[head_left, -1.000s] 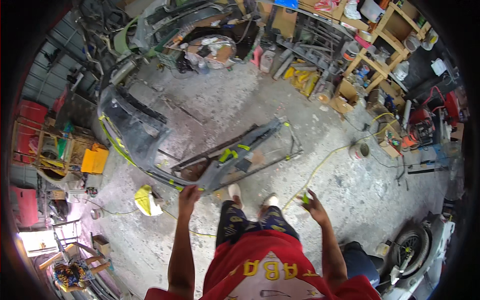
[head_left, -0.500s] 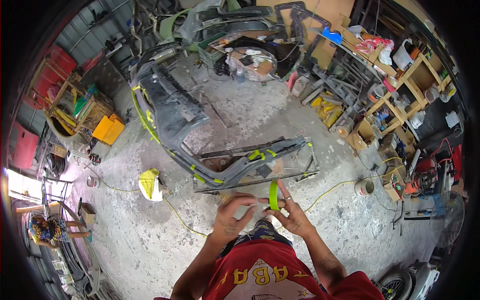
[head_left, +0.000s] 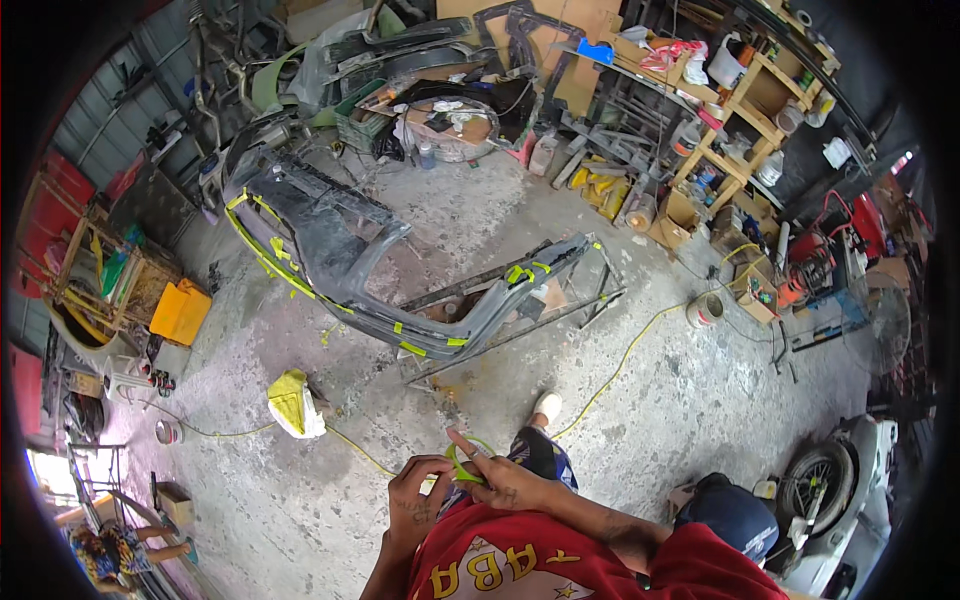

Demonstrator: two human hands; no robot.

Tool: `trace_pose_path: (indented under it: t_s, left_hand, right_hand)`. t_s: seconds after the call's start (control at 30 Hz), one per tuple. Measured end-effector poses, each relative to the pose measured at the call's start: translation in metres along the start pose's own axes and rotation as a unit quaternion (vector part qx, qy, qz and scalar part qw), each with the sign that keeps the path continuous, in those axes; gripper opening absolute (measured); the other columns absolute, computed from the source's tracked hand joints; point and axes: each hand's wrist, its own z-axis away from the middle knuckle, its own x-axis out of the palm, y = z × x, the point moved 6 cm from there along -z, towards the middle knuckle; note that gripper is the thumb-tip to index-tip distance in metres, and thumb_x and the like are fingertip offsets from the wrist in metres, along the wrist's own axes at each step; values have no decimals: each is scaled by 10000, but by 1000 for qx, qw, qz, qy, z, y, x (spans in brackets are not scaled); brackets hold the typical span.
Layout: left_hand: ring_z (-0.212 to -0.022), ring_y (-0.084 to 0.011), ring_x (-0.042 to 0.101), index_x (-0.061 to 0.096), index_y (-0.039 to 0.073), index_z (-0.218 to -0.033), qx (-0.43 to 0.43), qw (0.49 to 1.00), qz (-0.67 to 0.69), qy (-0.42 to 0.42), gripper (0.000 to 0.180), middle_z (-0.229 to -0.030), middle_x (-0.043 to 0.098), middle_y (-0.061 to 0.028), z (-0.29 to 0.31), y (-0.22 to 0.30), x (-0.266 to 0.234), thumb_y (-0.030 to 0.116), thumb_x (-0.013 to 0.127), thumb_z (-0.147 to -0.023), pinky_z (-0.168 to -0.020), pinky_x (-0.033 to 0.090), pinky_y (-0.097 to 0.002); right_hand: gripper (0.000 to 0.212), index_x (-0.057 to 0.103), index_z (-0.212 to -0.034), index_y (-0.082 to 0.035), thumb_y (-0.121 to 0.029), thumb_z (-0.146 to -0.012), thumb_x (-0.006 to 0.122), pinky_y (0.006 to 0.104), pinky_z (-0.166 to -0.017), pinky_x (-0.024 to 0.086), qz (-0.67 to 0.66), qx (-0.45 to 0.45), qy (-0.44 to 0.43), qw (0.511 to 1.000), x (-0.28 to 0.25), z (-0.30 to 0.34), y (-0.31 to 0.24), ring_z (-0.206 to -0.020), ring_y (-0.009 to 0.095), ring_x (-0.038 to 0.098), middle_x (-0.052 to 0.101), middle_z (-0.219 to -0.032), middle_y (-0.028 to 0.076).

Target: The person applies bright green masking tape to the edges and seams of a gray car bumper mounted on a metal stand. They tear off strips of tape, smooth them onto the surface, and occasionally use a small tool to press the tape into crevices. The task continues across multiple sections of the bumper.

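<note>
while both bare hands meet low in front of the red shirt [head_left: 400,590], a narrow ring of bright green tape [head_left: 484,441] sits between them, just above the shirt's upper edge. the right hand [head_left: 505,487], its forearm crossing from the right, has its grip closed on the ring, with one finger pointing up and away past it. the left hand [head_left: 415,492] comes in from the other side, fingers bent and bunched, their tips against the ring's left side; whether that grip pinches the tape's end, i cannot tell at this size.

beyond the hands, well apart from them, a long grey bumper [head_left: 325,262] curves across a dark metal frame [head_left: 530,332] on the floor [head_left: 440,230]. short yellow-green strips [head_left: 412,349] are stuck along its near edge, more of them toward its left end. a white-and-yellow bag [head_left: 295,408] lies on the floor to the left of the hands, near a thin yellow hose [head_left: 632,348] that runs over the concrete on both sides. one pale shoe [head_left: 547,405] shows just ahead of the right hand, and a bucket [head_left: 705,310] stands farther off to the right.
</note>
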Motion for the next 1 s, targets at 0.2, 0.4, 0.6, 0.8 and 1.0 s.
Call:
trace_pose_path:
  t_s: [0.2, 0.4, 0.6, 0.8, 1.0]
  left_hand:
    - [-882, -241, 724, 692, -16, -1013, 3, 1000, 18, -2, 170, -981, 733, -149, -3, -17, -44, -66, 744, -858, -794, 563, -320]
    - [-929, -258, 717, 696, -19, -1017, 15, 1000, 9, 15, 159, -1019, 727, -161, -30, -43, -69, -74, 723, -870, -834, 553, -332]
    - [-909, -246, 726, 706, 1, -1101, -12, 994, -38, 100, 240, -1031, 734, -146, -75, -60, -109, -76, 724, -874, -790, 580, -337]
    - [-880, -231, 739, 693, -11, -1084, -7, 995, -58, 86, 221, -1009, 742, -136, -131, -83, -132, -81, 724, -876, -767, 591, -332]
    - [-780, -305, 658, 590, 16, -1038, 129, 985, -106, -49, 303, -906, 657, -133, -193, -94, -119, -91, 743, -799, -694, 547, -390]
  right_hand:
    - [909, -44, -1647, -129, -90, -1000, 593, 504, -746, 496, 59, 8, 4, 998, 26, -33, -29, -795, 473, 651, 679, -872, 245]
    - [893, -39, -1649, -145, -119, -1014, 587, 523, -721, 488, 83, -67, 31, 994, 23, -84, -19, -737, 447, 647, 660, -815, 246]
    - [863, -64, -1644, -106, -105, -1037, 550, 478, -614, 474, 29, -116, -12, 993, 1, -157, -51, -631, 413, 599, 607, -762, 211]
    - [892, -56, -1638, -81, -85, -1008, 574, 503, -644, 455, 70, -187, -17, 980, -28, -209, -60, -654, 426, 609, 599, -702, 212]
    - [908, -13, -1641, -108, -68, -978, 606, 496, -761, 519, 90, -134, 49, 986, -58, -229, -58, -890, 482, 655, 658, -1055, 279]
